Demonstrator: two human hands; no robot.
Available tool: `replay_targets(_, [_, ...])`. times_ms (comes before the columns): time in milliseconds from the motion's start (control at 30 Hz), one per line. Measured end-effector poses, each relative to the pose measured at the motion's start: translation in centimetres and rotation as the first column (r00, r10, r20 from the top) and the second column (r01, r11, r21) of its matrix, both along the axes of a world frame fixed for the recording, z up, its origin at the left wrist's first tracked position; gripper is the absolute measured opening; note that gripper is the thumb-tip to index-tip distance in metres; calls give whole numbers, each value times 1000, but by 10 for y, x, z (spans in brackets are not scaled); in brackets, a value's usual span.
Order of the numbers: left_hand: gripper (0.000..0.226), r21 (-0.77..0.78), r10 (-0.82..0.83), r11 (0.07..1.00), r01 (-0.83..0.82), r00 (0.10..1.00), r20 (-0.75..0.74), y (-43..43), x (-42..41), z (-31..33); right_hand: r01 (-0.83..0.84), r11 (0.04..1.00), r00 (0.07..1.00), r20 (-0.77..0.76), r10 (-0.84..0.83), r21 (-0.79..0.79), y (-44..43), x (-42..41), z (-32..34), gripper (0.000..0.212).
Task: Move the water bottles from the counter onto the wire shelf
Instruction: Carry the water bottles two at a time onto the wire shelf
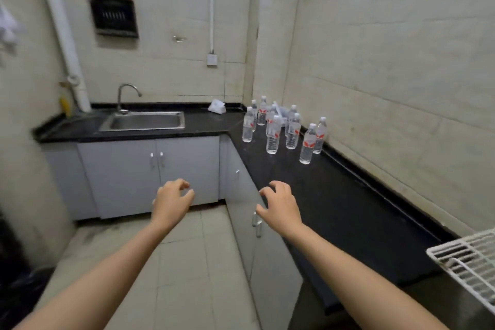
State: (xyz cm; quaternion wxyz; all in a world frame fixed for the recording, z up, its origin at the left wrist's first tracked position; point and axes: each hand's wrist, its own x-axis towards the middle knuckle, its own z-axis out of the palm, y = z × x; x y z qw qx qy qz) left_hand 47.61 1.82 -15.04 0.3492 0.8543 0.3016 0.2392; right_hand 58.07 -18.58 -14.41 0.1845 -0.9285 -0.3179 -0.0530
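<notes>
Hands, two, both bare and both in my view.

First, the left hand (172, 199): palm down, fingers loosely curled, holding nothing. It hangs over the floor (184, 262), in front of the grey cabinet doors (160, 169).

Second, the right hand (281, 205): much the same pose, fingers spread and bent, nothing in it. It hovers at the front edge of the black desk (342, 203); I cannot tell whether it touches it.

Third, the water bottles (273, 128): clear plastic with white caps and red-marked labels. All stand upright in a loose cluster on the desk, ahead of the right hand and slightly to its right, well apart from it, in the corner by the tiled wall. The front bottle (307, 146) is the one closest to the right hand. Those at the back overlap, so I give no firm count.

Fourth, the wire shelf (471, 262): white, only one corner in view, behind the right hand and far to its right, at the near end of the desk.

Fifth, the sink (146, 120): steel, set into the desk ahead of the left hand and to its left, with a curved tap (126, 96) at its back edge.

Sixth, a white packet (217, 106): on the desk beyond both hands, between the sink and the bottles.
</notes>
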Motion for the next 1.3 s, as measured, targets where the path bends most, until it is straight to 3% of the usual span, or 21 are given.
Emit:
replay_targets(133, [27,-11,75,997,-75,997,-4,73,-35,3,-45,998,999,-10,44,-33,73,-12,4,45])
replay_targets(333, [41,84,135,987,-134,991,-6,169,-68,23,-87,995,996,-5,87,40,189,-35,19,47])
replay_targets(633, [46,60,102,994,-96,988,-115,240,-58,-16,-88,996,989,-122,88,9,269,-31,-6,46])
replay_targets(967, [45,101,71,993,-62,994,-89,332,33,-14,-104,994,991,-87,101,-27,347,84,-16,47])
replay_targets(1300, [42,77,202,978,-196,976,-82,469,141,-8,-125,989,987,-93,132,77,467,216,-17,48])
